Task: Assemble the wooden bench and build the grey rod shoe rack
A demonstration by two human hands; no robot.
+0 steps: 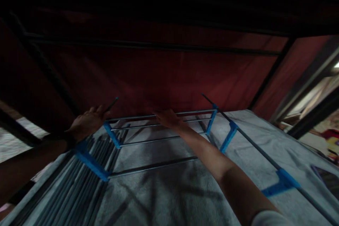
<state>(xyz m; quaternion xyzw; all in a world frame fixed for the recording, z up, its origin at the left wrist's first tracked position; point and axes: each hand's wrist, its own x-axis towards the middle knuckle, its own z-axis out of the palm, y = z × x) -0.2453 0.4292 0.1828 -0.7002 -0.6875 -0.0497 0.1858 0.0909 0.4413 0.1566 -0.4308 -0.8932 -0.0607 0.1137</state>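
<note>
A rack frame of thin grey metal tubes joined by blue plastic brackets lies in front of me. My left hand, with a dark band at the wrist, is around the frame's left side tube, whose tip sticks out past the fingers. Further in, my right hand reaches over the frame and holds the rearmost cross tube, its fingertips partly lost in shadow. The right side tube carries several blue brackets and runs toward the lower right.
Several loose grey tubes lie side by side at left on the grey cloth-like surface. Dark red sheeting on a black metal frame closes the back. At far right, a blurred colourful item lies beyond a dark bar.
</note>
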